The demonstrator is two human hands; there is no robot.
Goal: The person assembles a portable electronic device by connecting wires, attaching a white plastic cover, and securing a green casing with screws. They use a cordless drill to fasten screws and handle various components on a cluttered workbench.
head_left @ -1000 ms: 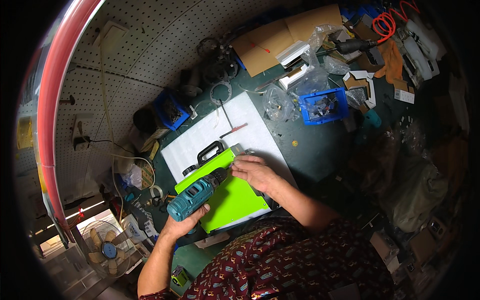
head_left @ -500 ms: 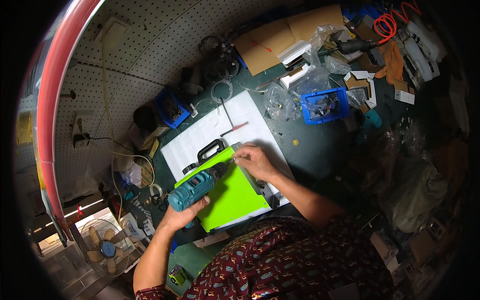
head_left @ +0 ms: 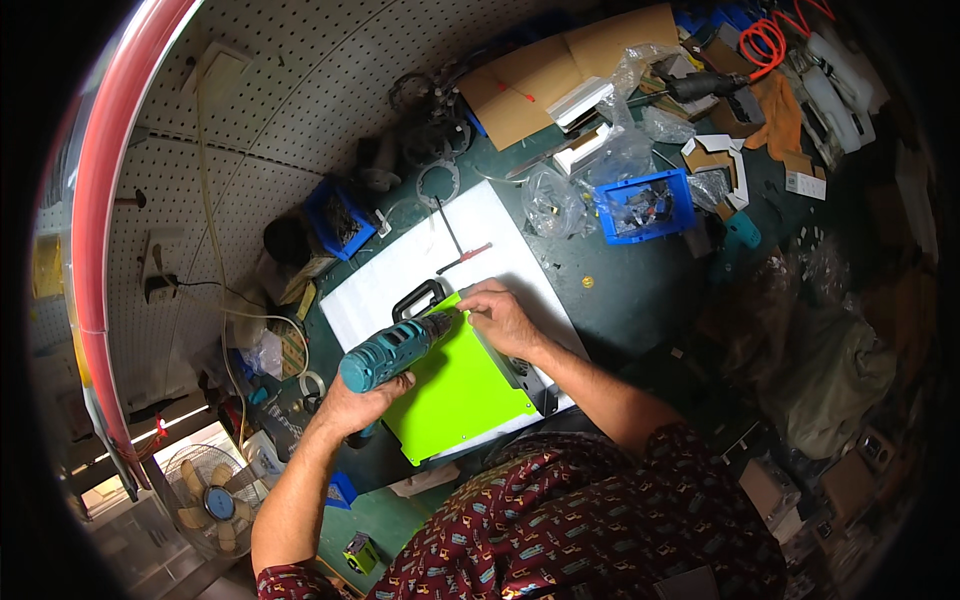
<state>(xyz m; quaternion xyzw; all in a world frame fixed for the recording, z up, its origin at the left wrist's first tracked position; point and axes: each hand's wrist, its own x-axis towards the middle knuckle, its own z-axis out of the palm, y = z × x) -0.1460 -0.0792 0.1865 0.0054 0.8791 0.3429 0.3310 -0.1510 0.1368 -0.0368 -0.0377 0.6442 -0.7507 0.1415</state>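
Observation:
A teal cordless drill point(head_left: 385, 356) is gripped in my left hand point(head_left: 358, 402), its black chuck end reaching toward the far corner of a bright green panel point(head_left: 455, 395). The panel covers a metal case with a black carry handle point(head_left: 418, 298) on its far side. At that corner, the fingers of my right hand point(head_left: 505, 320) are pinched together by the drill's tip. Whatever they hold, if anything, is too small to make out. Beneath the case lies a white foam sheet point(head_left: 370, 270).
Beyond the case, a red-handled tool point(head_left: 468, 257) lies on the foam. Blue bins of small parts point(head_left: 645, 207) stand at the back, among plastic bags point(head_left: 555, 200) and cardboard point(head_left: 540, 85). A second teal power tool point(head_left: 740, 235) rests to the right. A fan point(head_left: 215, 500) stands lower left.
The drill has swung slightly, its tip shifting up and right closer to the panel's corner. My right fingers have moved a little along with it. The view has shifted slightly.

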